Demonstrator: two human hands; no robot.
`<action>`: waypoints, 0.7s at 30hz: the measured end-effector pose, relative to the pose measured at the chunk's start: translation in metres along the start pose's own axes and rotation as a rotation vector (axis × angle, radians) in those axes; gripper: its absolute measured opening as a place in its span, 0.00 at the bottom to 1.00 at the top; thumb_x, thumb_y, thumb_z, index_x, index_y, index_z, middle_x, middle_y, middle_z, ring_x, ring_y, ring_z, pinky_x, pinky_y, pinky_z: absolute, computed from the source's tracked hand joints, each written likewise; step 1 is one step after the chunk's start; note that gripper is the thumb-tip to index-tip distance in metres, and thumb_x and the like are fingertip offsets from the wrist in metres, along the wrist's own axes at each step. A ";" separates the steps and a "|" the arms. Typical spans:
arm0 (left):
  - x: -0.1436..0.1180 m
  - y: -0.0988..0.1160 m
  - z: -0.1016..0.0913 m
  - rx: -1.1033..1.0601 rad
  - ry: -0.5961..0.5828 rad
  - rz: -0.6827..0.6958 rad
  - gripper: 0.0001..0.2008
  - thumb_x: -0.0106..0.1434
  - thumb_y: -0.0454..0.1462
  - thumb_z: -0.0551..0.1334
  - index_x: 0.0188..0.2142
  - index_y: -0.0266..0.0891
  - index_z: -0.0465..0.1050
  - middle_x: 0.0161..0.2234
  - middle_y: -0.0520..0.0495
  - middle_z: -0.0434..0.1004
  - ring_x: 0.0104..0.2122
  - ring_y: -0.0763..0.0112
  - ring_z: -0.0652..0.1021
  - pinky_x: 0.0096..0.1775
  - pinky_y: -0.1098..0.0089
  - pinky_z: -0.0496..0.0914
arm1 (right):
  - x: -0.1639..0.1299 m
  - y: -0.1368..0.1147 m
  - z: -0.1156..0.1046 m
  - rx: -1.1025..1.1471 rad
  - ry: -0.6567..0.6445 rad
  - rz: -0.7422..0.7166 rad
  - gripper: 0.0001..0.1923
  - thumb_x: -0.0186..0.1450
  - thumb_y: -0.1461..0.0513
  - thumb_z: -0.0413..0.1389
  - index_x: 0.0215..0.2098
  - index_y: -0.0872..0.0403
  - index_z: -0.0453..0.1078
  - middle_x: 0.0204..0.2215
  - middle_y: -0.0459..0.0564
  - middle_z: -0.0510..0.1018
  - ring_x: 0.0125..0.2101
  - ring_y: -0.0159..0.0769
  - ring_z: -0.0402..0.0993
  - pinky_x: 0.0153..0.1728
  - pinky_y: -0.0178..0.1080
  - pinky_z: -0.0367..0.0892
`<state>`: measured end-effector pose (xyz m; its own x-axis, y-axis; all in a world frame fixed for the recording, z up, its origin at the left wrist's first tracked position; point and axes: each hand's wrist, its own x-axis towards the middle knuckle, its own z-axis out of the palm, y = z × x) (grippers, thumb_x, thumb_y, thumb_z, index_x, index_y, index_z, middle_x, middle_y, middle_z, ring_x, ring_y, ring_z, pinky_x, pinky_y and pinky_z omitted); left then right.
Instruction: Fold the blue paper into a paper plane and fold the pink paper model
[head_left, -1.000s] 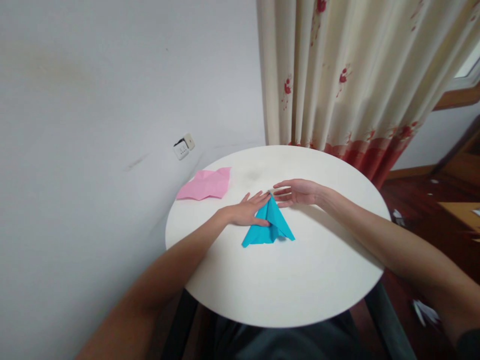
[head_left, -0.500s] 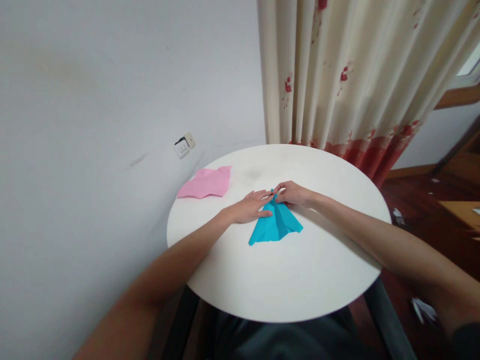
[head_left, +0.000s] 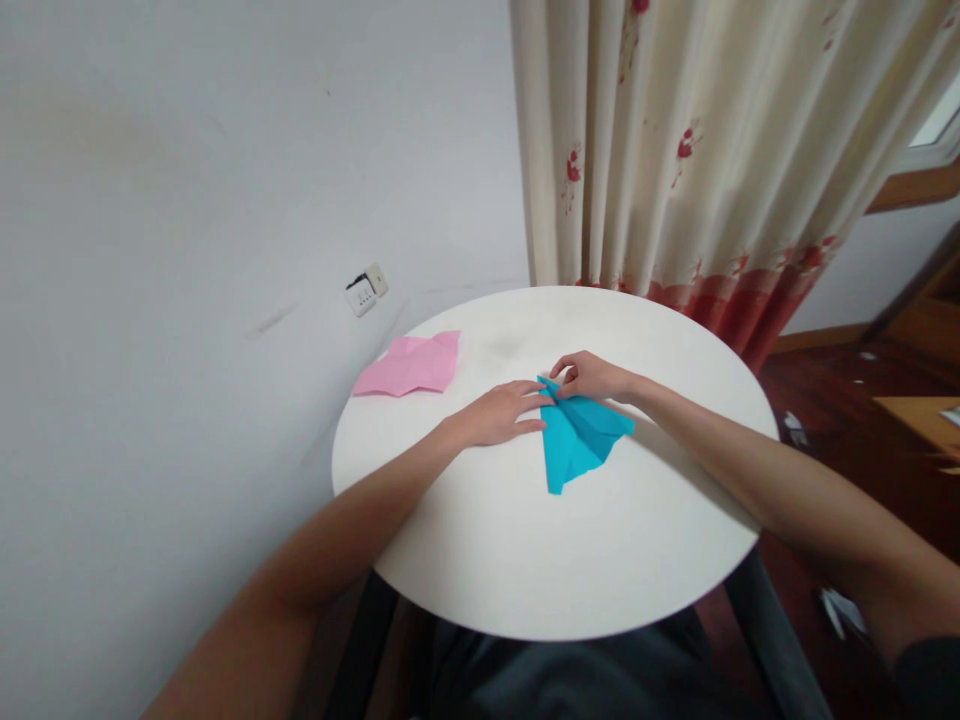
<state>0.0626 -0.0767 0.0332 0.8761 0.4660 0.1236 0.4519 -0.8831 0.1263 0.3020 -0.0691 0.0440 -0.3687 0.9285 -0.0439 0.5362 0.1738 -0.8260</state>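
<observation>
A sheet of blue paper (head_left: 579, 438), folded and creased into a fan shape, lies on the white round table (head_left: 510, 560). Its narrow tip points up and left, and its wide, uneven edge faces down and right. My left hand (head_left: 501, 414) rests with fingers stretched and spread, their tips on the paper's left edge near the tip. Curled over the upper side of the narrow end, my right hand (head_left: 589, 377) pinches the blue paper between thumb and fingers. The exact grip is partly hidden by the fingers.
A creased sheet of pink paper (head_left: 411, 365) lies at the table's far left edge. The wall (head_left: 225, 180) with a socket (head_left: 361, 296) borders the left side. Behind the table hangs a floral curtain (head_left: 637, 150). White scraps (head_left: 844, 612) lie on the floor at right.
The blue paper has turned on the table, its wide edge swinging to the right. My right hand has shifted slightly up and right; my left hand has stayed nearly in place.
</observation>
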 end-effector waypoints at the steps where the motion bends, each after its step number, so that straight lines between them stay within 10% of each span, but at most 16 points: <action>1: 0.000 0.000 0.001 0.023 0.000 -0.014 0.23 0.72 0.52 0.53 0.62 0.48 0.66 0.65 0.44 0.62 0.63 0.56 0.65 0.62 0.56 0.60 | 0.000 0.000 0.000 0.022 -0.011 0.003 0.19 0.56 0.66 0.65 0.46 0.58 0.74 0.27 0.47 0.79 0.28 0.34 0.74 0.27 0.32 0.67; 7: 0.002 0.005 0.006 0.154 0.044 -0.113 0.24 0.73 0.51 0.50 0.63 0.45 0.65 0.61 0.40 0.65 0.59 0.55 0.68 0.59 0.55 0.62 | -0.001 -0.002 -0.005 -0.001 -0.025 -0.024 0.29 0.57 0.61 0.66 0.56 0.61 0.71 0.37 0.54 0.82 0.33 0.36 0.76 0.33 0.34 0.70; 21: 0.007 0.001 0.011 0.166 0.161 -0.234 0.17 0.73 0.45 0.53 0.54 0.43 0.73 0.51 0.43 0.75 0.50 0.59 0.75 0.54 0.58 0.67 | -0.013 -0.015 0.018 -0.717 0.027 -0.180 0.17 0.62 0.68 0.55 0.47 0.55 0.79 0.41 0.56 0.83 0.40 0.43 0.78 0.38 0.35 0.65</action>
<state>0.0704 -0.0747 0.0234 0.7134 0.6483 0.2661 0.6708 -0.7416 0.0087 0.2852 -0.0898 0.0470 -0.4835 0.8718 0.0790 0.8373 0.4869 -0.2485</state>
